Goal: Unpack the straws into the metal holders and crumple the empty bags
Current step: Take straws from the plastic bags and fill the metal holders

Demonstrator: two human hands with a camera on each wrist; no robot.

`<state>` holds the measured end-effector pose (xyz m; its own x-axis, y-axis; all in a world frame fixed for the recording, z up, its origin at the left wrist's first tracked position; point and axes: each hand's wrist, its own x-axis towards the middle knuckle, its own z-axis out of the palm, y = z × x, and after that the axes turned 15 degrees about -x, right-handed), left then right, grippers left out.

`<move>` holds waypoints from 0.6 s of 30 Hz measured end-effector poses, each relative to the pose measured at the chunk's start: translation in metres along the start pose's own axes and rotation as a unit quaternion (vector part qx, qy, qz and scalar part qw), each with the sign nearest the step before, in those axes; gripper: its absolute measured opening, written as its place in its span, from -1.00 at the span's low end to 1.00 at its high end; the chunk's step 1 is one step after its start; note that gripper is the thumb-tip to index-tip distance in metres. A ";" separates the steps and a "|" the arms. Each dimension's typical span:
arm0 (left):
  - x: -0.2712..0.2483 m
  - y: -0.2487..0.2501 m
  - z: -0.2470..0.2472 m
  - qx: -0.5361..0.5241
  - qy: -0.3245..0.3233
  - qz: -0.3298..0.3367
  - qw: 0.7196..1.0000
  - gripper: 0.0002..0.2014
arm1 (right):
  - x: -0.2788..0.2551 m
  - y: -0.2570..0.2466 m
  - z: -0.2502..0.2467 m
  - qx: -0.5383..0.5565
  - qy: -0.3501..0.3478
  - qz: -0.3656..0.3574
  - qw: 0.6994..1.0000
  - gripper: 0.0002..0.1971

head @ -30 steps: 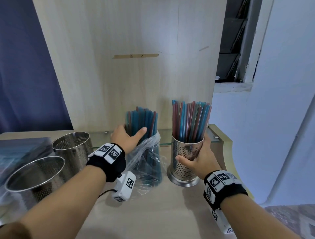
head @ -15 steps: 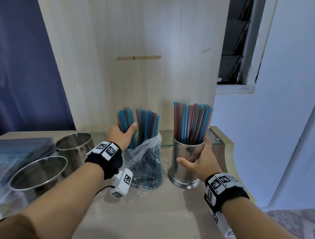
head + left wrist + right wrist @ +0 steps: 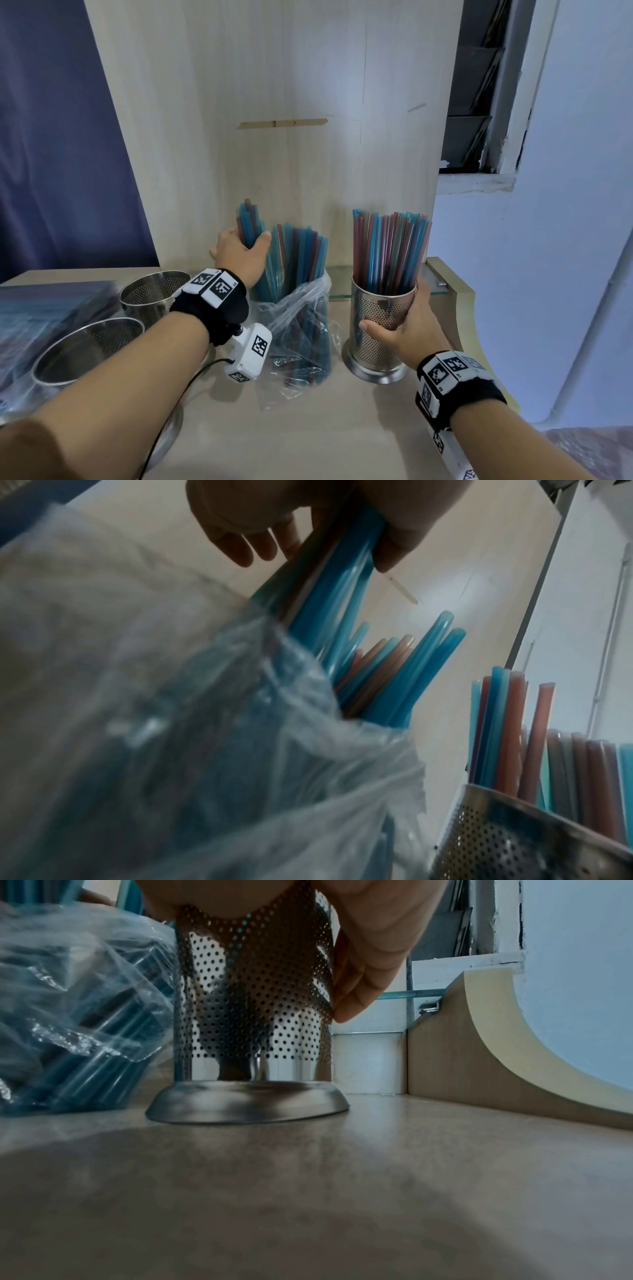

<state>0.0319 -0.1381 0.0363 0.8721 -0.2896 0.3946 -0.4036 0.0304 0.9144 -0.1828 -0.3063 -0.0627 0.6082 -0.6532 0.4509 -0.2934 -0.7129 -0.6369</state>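
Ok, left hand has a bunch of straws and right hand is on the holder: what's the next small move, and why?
Probably lift the gripped straws clear of the plastic bag: the left hand grips them, but their lower ends sit inside the bag. The right hand holds the metal holder, which looks nearly full.

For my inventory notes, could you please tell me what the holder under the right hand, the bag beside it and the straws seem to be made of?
Holder: polished metal, probably stainless steel; mirror-like reflections, punched holes.
Bag: thin clear plastic film; see-through, crinkled, glinting.
Straws: apparently translucent plastic, blue and reddish; light passes through the tubes.
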 end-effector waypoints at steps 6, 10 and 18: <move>0.012 0.021 -0.005 -0.054 -0.023 0.042 0.997 -0.77 | 0.001 0.000 -0.001 0.001 -0.002 0.001 1.000 0.12; 0.021 0.029 -0.010 -0.112 -0.041 0.044 0.992 -0.74 | 0.000 0.001 0.000 0.003 -0.004 0.005 1.000 0.14; 0.039 0.088 -0.027 -0.146 -0.044 0.146 0.978 -0.76 | 0.002 0.004 0.001 0.005 0.000 0.000 1.000 0.14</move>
<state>0.0377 -0.1213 0.1342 0.6998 -0.3081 0.6445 -0.5239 0.3918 0.7563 -0.1817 -0.3105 -0.0651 0.6089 -0.6527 0.4509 -0.2856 -0.7106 -0.6430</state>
